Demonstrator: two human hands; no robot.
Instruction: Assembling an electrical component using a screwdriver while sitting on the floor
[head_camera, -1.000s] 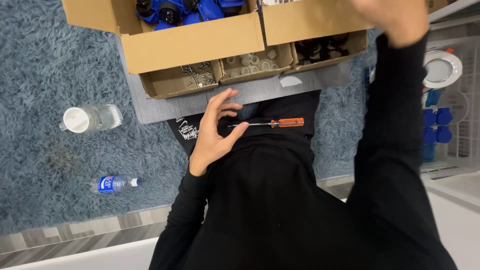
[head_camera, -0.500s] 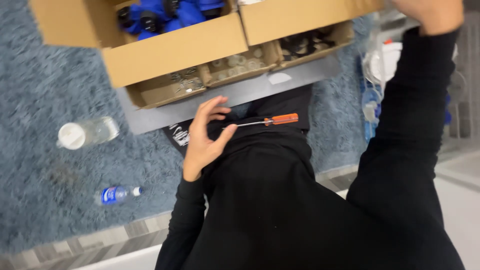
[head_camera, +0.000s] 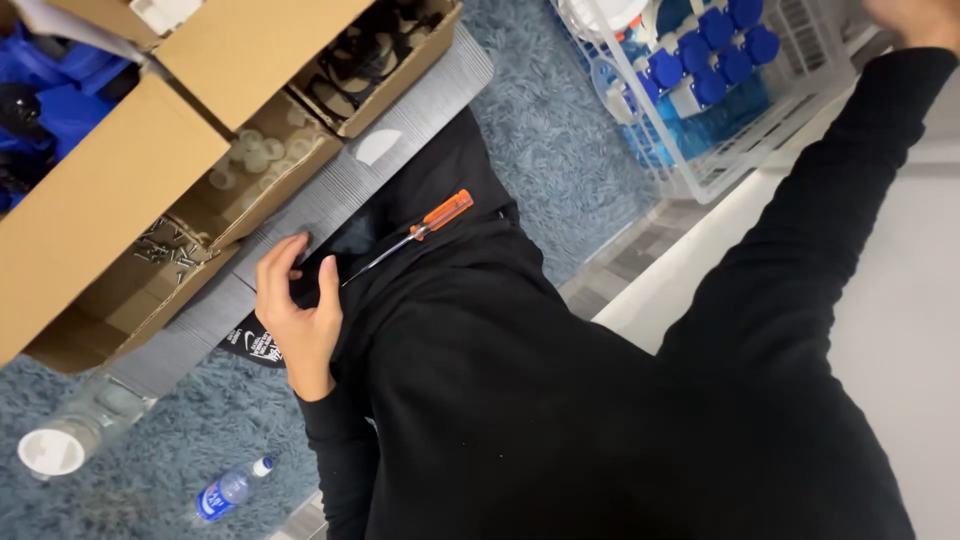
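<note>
View has swung right since earlier: white wire basket (head_camera: 800, 130) of blue parts now in sight. Cardboard boxes (head_camera: 120, 200) upper left. Left hand (head_camera: 295, 315) spread loosely on lap, empty, beside orange-handled screwdriver (head_camera: 420, 230). Right hand (head_camera: 915, 20) raised at frame edge, grip unclear.

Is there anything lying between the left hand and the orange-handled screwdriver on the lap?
Nothing visible. The left hand rests open on the black clothing, and the screwdriver lies just beside it on the same dark fabric, its metal tip pointing toward the fingers. Only bare fabric separates them.
</note>
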